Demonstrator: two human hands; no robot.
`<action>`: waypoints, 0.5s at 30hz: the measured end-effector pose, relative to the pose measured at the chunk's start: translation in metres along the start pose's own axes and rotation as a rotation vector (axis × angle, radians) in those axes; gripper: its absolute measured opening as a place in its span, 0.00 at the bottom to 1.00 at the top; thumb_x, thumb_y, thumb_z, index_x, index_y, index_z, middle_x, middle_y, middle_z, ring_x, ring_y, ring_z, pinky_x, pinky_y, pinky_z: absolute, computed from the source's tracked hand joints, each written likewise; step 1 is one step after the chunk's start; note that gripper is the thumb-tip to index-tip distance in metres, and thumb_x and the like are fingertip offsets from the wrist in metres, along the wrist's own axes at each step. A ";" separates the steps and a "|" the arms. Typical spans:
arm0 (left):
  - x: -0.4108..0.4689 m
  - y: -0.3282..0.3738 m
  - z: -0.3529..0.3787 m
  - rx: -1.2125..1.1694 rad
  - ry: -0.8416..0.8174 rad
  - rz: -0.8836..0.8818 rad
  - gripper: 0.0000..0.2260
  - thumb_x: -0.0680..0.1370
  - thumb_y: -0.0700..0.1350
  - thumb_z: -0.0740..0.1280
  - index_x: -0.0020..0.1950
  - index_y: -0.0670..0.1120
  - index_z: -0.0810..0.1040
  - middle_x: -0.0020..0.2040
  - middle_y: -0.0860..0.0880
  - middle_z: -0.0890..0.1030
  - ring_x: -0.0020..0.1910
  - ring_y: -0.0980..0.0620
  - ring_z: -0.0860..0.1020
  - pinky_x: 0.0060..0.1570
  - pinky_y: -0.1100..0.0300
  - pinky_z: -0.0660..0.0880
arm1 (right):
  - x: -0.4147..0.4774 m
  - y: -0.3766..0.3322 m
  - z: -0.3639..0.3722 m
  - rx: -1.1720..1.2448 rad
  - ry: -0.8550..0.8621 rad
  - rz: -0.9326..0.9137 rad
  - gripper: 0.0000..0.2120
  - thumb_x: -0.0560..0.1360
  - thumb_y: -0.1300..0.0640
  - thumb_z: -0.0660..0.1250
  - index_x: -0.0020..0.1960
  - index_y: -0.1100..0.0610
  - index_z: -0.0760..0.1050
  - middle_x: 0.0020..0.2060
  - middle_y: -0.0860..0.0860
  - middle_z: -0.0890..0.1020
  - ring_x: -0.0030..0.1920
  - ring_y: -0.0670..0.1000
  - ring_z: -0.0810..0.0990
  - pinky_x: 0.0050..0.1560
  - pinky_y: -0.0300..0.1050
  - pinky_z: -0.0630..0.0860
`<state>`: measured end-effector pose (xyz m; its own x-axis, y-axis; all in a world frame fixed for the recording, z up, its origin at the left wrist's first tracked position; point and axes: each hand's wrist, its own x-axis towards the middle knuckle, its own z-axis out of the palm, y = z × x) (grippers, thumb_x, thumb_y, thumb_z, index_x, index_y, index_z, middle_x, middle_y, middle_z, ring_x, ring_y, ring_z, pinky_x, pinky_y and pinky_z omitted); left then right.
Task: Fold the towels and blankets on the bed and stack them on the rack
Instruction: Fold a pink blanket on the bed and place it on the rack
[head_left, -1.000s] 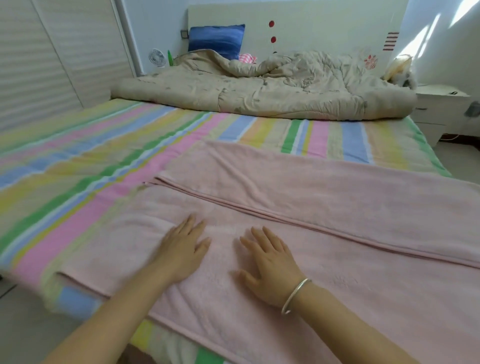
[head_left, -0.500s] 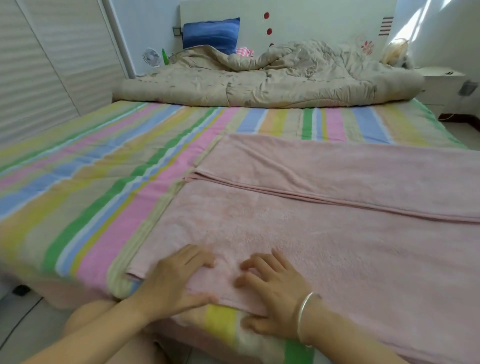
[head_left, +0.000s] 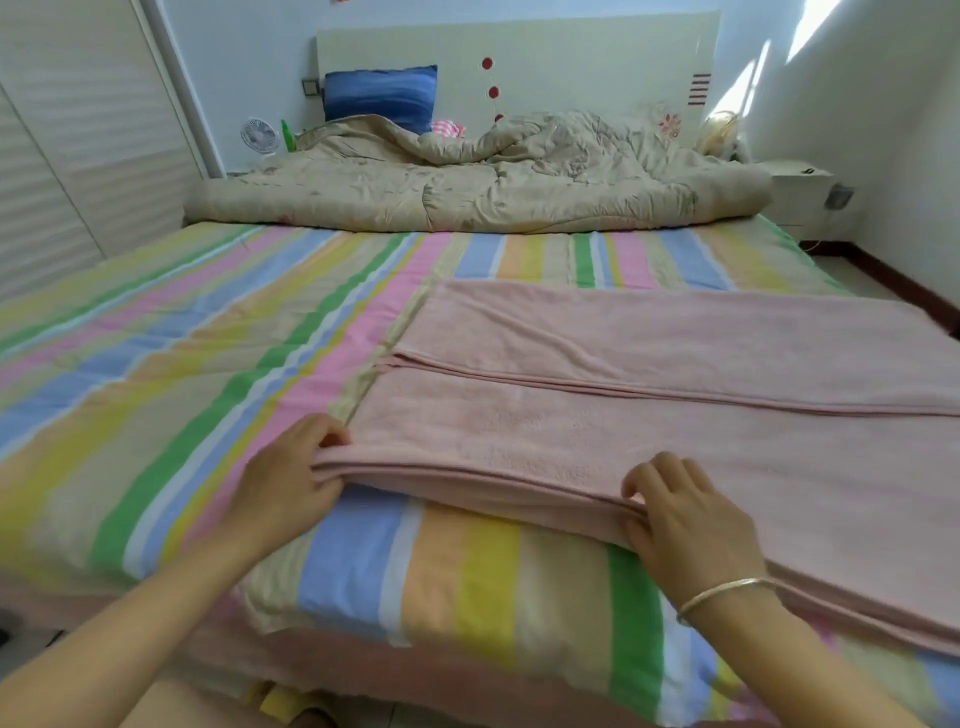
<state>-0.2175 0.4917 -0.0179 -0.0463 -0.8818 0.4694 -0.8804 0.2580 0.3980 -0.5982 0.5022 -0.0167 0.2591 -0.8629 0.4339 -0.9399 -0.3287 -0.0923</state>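
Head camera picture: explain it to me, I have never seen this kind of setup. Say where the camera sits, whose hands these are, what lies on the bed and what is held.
There is no machine: a person wears one camera on the head, looking forward and down at their own arms. The left hand and the right hand each pinch the near edge of a folded pink towel lying on the bed's striped sheet. At the far end lie a crumpled beige quilt and a blue pillow.
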 end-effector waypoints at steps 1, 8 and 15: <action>0.008 -0.006 -0.001 -0.058 0.045 -0.057 0.13 0.67 0.40 0.67 0.46 0.56 0.73 0.42 0.56 0.78 0.43 0.49 0.80 0.41 0.54 0.75 | 0.002 0.005 -0.008 -0.062 -0.022 0.077 0.11 0.64 0.56 0.78 0.41 0.53 0.76 0.39 0.50 0.77 0.40 0.55 0.78 0.26 0.42 0.64; 0.060 -0.008 0.031 -0.377 0.093 -0.351 0.08 0.75 0.37 0.70 0.41 0.50 0.77 0.39 0.50 0.81 0.44 0.46 0.81 0.46 0.53 0.76 | 0.002 0.019 -0.013 -0.104 -0.279 0.237 0.14 0.81 0.40 0.50 0.57 0.45 0.69 0.54 0.42 0.77 0.55 0.47 0.75 0.42 0.42 0.66; 0.091 0.005 0.052 -0.321 0.099 -0.464 0.02 0.78 0.39 0.65 0.50 0.44 0.75 0.46 0.48 0.79 0.46 0.49 0.76 0.46 0.58 0.68 | -0.002 0.025 -0.006 -0.060 -0.280 0.305 0.14 0.80 0.38 0.50 0.46 0.45 0.68 0.45 0.43 0.75 0.45 0.46 0.73 0.40 0.41 0.68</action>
<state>-0.2507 0.3919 -0.0143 0.3691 -0.8940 0.2540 -0.6097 -0.0266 0.7922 -0.6231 0.4981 -0.0144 0.0099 -0.9910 0.1333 -0.9920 -0.0265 -0.1231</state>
